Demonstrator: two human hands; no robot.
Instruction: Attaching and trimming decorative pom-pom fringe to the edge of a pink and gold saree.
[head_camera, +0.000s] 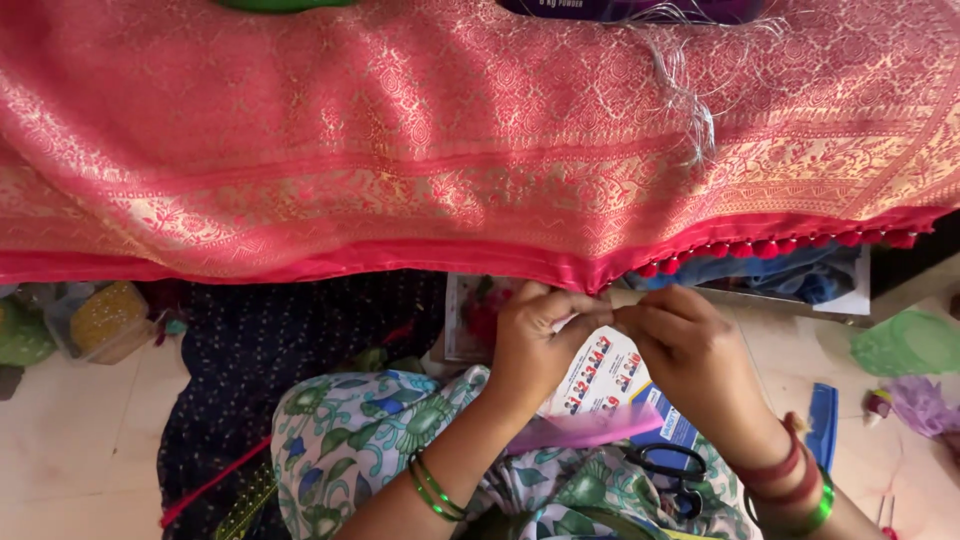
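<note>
A wide pink and gold brocade cloth (420, 150) is stretched across the upper view. Its red hem (400, 262) runs along the lower edge, and small red tassel balls (770, 247) hang from the hem's right part. My left hand (540, 335) pinches the hem edge just left of the first tassel. My right hand (685, 345) meets it with fingers closed, seemingly on a fine thread or needle too small to make out. Both wrists carry green and red bangles.
Loose white threads (690, 90) lie on the cloth at top right. Black-handled scissors (672, 470) and a printed paper (605, 375) rest on my lap. A blue comb (822, 425), a green lid (908, 345) and a clear box of beads (105, 320) sit on the floor.
</note>
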